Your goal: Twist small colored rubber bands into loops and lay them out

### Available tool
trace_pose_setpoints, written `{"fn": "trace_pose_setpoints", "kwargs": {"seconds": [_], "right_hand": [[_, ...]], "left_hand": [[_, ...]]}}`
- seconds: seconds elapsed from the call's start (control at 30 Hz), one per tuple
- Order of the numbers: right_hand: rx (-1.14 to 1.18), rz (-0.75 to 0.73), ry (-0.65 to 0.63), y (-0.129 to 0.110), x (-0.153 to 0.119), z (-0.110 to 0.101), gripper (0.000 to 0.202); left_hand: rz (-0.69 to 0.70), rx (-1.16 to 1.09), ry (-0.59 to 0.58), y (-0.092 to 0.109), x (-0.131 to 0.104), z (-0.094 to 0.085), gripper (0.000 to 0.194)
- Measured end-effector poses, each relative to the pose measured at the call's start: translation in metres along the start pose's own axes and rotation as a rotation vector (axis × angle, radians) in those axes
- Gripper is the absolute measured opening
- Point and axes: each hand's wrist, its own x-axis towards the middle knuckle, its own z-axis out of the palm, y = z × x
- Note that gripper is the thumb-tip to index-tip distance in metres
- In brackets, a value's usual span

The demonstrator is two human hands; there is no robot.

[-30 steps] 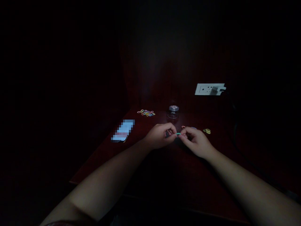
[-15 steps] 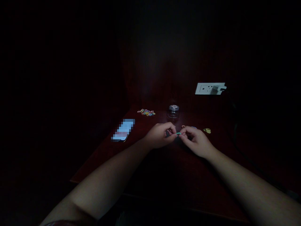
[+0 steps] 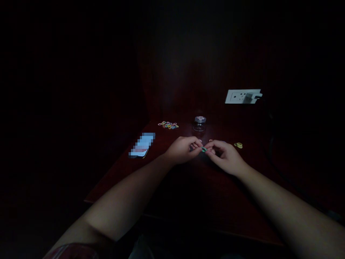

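A small green hair tie (image 3: 204, 149) is pinched between my two hands above the dark red table. My left hand (image 3: 182, 150) grips its left side with thumb and fingertips closed. On the other side, my right hand (image 3: 225, 157) pinches it the same way. Just beyond my right hand lies a pile of yellow hair ties (image 3: 238, 145). Other small bands lie behind my fingers, mostly hidden. Further back to the left is a heap of multicoloured hair ties (image 3: 168, 125).
A clear round jar (image 3: 199, 124) with a lid stands behind my hands. A phone with a blurred, lit screen (image 3: 143, 145) lies to the left on the table (image 3: 172, 201). A white wall socket (image 3: 243, 96) holds a plug, its dark cable running down the right side.
The green hair tie has turned and now shows more of its loop. My hands stay close together around it. The whole view has shifted slightly, with the scene sitting a little higher.
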Motion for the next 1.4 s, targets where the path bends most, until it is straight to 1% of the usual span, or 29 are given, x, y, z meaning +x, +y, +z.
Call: {"fn": "trace_pose_setpoints", "kwargs": {"seconds": [0.23, 0.37, 0.47, 0.57, 0.73, 0.87, 1.07, 1.27, 1.4], "right_hand": [[-0.051, -0.014, -0.020, -0.0001, 0.0003, -0.0002, 0.013], [-0.043, -0.005, 0.010, 0.0015, 0.0010, 0.0008, 0.014], [-0.052, -0.002, 0.020, 0.0026, 0.0009, 0.0007, 0.014], [-0.061, -0.001, 0.016, 0.0033, 0.0006, 0.0003, 0.014], [-0.088, -0.002, 0.012, 0.0024, 0.0007, -0.0005, 0.014], [-0.106, 0.006, 0.000, 0.0027, 0.0011, -0.0008, 0.014], [-0.098, 0.049, -0.010, 0.0059, 0.0024, 0.0008, 0.015], [-0.033, 0.081, 0.009, 0.0082, 0.0027, 0.0029, 0.016], [-0.032, 0.065, 0.010, 0.0084, 0.0023, 0.0027, 0.015]], "left_hand": [[-0.017, -0.013, -0.006, -0.0017, -0.0002, 0.0017, 0.012], [0.008, -0.033, -0.041, 0.0010, -0.0008, 0.0008, 0.016], [0.027, -0.007, -0.053, 0.0030, -0.0009, -0.0002, 0.014], [0.025, 0.009, -0.049, 0.0032, -0.0010, -0.0011, 0.010], [0.015, 0.057, -0.005, 0.0009, -0.0011, -0.0018, 0.011], [0.003, 0.040, 0.008, 0.0010, -0.0009, -0.0024, 0.010], [0.001, 0.021, 0.001, 0.0027, -0.0005, -0.0031, 0.008], [-0.008, -0.020, -0.051, 0.0012, -0.0011, -0.0019, 0.015], [0.003, 0.005, -0.033, 0.0002, -0.0010, -0.0024, 0.011]]}}
